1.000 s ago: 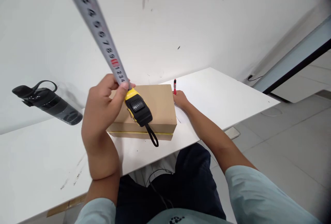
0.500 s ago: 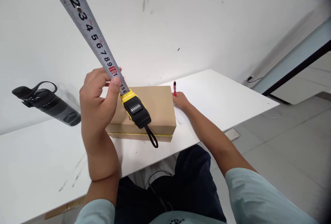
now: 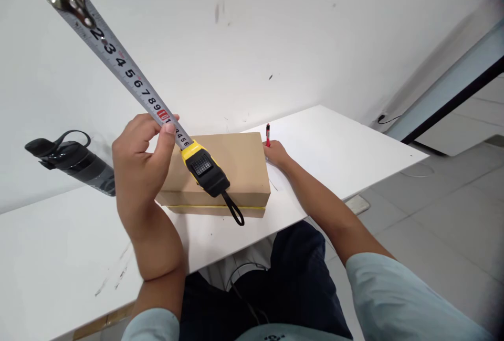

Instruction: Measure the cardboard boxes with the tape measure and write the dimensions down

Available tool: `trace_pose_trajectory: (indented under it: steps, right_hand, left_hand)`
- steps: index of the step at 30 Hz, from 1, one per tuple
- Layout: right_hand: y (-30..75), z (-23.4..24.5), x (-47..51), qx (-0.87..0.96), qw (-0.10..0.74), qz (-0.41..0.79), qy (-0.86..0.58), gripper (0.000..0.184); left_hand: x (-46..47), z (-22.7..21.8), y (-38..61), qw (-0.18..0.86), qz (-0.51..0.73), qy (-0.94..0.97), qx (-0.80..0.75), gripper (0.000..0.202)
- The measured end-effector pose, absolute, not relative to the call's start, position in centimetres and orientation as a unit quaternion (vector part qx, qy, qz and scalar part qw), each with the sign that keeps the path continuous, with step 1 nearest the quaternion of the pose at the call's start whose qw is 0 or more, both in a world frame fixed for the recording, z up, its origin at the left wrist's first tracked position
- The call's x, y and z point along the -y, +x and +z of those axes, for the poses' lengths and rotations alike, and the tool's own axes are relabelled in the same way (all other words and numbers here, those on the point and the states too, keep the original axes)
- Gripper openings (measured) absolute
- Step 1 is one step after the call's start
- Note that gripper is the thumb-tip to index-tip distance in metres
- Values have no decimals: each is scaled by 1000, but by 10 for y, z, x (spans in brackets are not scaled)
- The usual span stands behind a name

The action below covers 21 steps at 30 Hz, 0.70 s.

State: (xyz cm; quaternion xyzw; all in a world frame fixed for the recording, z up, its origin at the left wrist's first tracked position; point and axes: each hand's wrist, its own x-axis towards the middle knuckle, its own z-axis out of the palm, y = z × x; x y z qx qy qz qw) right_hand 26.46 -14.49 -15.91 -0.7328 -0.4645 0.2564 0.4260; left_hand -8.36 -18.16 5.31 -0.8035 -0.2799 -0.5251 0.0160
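My left hand (image 3: 144, 160) pinches the extended blade of a tape measure (image 3: 205, 169) between thumb and fingers, near the red 10 mark. The tape's yellow and black case hangs above a brown cardboard box (image 3: 236, 160), its black wrist strap dangling in front. Up and to the left, the blade ends in a metal hook. At the box's far right side, my right hand (image 3: 277, 153) is closed round a red pen (image 3: 268, 135) with a black end, held upright. Its fingertips are partly hidden by the box, and whether they touch it I cannot tell.
A dark water bottle (image 3: 73, 165) with a carry loop stands by the wall on the left, partly behind my left hand. The white table (image 3: 338, 147) ends on the right above a tiled floor (image 3: 441, 210). A black plug and cable (image 3: 381, 119) sit low on the wall.
The tape blade has tilted further left and lower, so its whole end hook now shows. My left hand has shifted slightly left and down. My right hand stays at the box with the pen.
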Motion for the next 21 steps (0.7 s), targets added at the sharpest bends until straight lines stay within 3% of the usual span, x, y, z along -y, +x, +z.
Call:
trace_pose_trajectory:
  steps: [10, 21]
  right_hand:
    - [266, -155, 149, 467, 449, 274, -711, 34]
    - [266, -157, 147, 468, 436, 267, -721, 31]
  left_hand:
    - [182, 51, -73, -73, -410, -869, 267, 19]
    - [188, 49, -65, -10, -540, -810, 230, 26]
